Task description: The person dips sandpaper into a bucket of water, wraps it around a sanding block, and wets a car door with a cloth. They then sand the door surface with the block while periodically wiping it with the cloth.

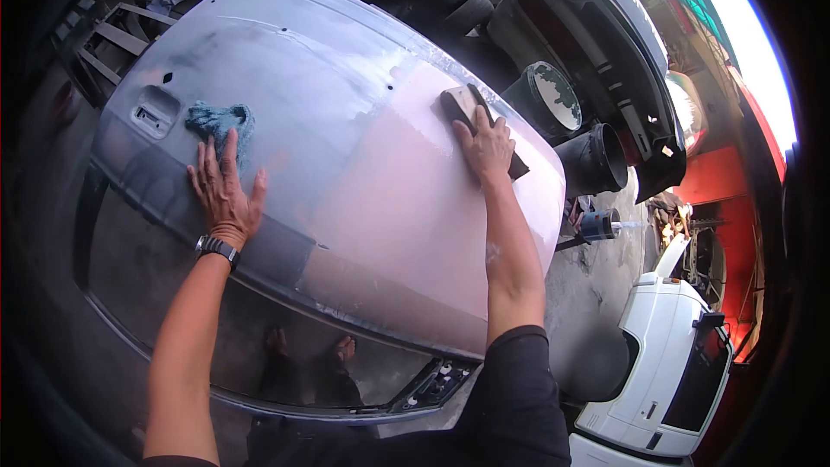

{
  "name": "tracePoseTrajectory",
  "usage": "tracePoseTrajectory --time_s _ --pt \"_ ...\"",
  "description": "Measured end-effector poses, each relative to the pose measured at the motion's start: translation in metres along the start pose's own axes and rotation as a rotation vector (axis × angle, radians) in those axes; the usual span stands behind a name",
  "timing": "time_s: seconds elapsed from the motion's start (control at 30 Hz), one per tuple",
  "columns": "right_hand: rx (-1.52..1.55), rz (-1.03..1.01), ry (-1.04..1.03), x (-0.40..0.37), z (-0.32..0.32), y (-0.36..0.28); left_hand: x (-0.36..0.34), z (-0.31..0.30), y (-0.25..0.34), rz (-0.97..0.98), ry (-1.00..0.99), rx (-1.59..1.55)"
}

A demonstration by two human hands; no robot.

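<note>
A car door panel lies flat before me, grey on the left and coated pinkish on the right. My left hand rests on its grey part with fingers spread, the fingertips touching the lower edge of a crumpled teal cloth. The cloth lies beside the door handle recess. My right hand presses on a dark, long sanding block at the pinkish area near the door's far right edge, fingers over its top. The block's underside is hidden.
Right of the door stand a paint-marked bucket, a black bucket and a small can. A black bumper lies behind them. A metal stand is at the upper left. A white vehicle is at the lower right.
</note>
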State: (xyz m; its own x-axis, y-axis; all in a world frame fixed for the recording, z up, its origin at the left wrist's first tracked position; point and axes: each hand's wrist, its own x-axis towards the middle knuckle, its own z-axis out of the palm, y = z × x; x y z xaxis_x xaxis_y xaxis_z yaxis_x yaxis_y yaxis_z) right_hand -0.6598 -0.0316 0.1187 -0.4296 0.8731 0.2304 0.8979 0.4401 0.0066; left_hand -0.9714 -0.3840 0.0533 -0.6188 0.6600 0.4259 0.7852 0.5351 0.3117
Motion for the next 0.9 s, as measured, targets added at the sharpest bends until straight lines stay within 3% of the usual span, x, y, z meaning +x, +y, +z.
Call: tracePoseTrajectory --time_s 0.07,0.13,0.37,0.47,0.6,0.7,0.8,0.9 --pt "-0.006 0.067 0.013 0.023 0.009 -0.004 -0.002 0.002 -0.002 -0.010 -0.003 -0.008" --pt "0.012 0.061 0.022 -0.003 0.005 -0.017 0.000 0.000 -0.004 0.002 -0.009 -0.012" --pt "-0.015 -0.301 0.140 -0.259 -0.039 -0.076 -0.001 0.003 -0.005 0.007 0.000 -0.026" --pt "-0.009 -0.276 0.089 -0.245 -0.046 -0.080 0.000 0.004 -0.003 0.002 0.008 -0.036" --pt "0.023 -0.178 0.053 -0.084 -0.020 -0.067 0.001 0.001 -0.001 -0.005 0.007 -0.033" --pt "-0.009 0.029 -0.042 0.019 0.003 -0.065 0.001 0.001 0.001 -0.019 -0.005 -0.011" --pt "0.035 0.055 0.019 -0.001 0.006 -0.083 0.000 -0.001 -0.001 -0.006 -0.004 -0.015" --pt "0.083 -0.083 0.061 -0.116 -0.027 -0.110 0.000 -0.002 0.001 -0.005 0.000 -0.027"
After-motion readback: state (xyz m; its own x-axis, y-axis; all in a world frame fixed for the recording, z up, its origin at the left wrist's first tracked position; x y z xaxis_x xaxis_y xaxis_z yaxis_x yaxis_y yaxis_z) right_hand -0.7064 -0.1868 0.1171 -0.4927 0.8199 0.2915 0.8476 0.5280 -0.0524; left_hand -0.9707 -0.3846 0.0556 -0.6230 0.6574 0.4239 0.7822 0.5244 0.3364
